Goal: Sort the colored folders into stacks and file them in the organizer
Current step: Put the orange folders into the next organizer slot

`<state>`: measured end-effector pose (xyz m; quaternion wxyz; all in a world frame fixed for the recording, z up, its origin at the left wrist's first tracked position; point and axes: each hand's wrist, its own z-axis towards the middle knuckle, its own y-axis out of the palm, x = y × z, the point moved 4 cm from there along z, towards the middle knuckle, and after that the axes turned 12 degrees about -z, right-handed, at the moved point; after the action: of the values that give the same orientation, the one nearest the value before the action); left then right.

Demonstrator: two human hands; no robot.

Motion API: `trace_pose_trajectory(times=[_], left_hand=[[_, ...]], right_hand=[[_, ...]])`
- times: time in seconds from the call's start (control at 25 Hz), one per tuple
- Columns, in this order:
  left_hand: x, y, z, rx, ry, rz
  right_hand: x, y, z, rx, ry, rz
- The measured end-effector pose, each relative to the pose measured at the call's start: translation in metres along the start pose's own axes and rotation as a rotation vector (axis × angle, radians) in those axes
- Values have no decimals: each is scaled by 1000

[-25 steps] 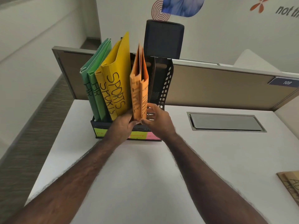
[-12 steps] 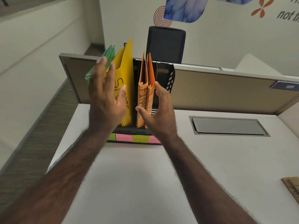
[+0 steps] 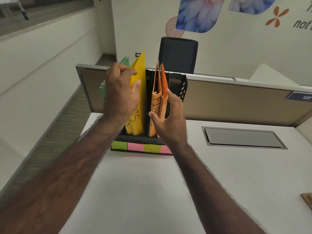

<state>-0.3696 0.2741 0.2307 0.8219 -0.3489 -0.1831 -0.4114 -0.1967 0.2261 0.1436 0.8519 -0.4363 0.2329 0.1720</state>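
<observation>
Folders stand filed by colour in the black desk organizer (image 3: 183, 88) at the far edge of the white bench (image 3: 152, 191)

The left hand (image 3: 120, 97) has its fingers curled at the top edge of the yellow folders (image 3: 139, 92), seemingly to square them upright in their slot; whether it truly pinches them I cannot tell. The right hand (image 3: 168, 120) is spread open, fingertips beside the orange folders (image 3: 158, 98), likely steadying them. Green folders (image 3: 103, 89) sit leftmost, mostly hidden. Sticky notes (image 3: 135, 146) label each slot; the rightmost looks empty, while a brown folder (image 3: 308, 200) waits at the bench's right edge
</observation>
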Motion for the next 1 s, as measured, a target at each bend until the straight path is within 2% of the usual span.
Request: trace_pose_trajectory(times=[0.16, 0.2, 0.28, 0.4, 0.48, 0.64, 0.8, 0.88, 1.0], left_hand=[[-10, -7, -15, 53, -57, 210], [-13, -8, -17, 41, -60, 206], [-17, -9, -17, 2, -41, 125], [-11, -14, -12, -25, 43, 21], [-2, -17, -5, -27, 123, 17], [-2, -9, 11, -146, 167, -16], [-14, 15, -17, -320, 225, 71], [-22, 21, -28, -319, 285, 183], [-33, 21, -38, -281, 299, 281]], right_hand=[[-26, -10, -18, 271, -170, -75], [-34, -4, -27, 285, -220, -51], [-46, 18, -43, 133, -199, 14], [-40, 60, -56, -248, 59, 41], [-32, 77, -58, -390, 177, 54], [-23, 93, -50, -434, 252, 60], [-8, 106, -51, -578, 291, -49], [-5, 109, -54, -589, 285, -43], [-2, 101, -62, -499, 234, 17]])
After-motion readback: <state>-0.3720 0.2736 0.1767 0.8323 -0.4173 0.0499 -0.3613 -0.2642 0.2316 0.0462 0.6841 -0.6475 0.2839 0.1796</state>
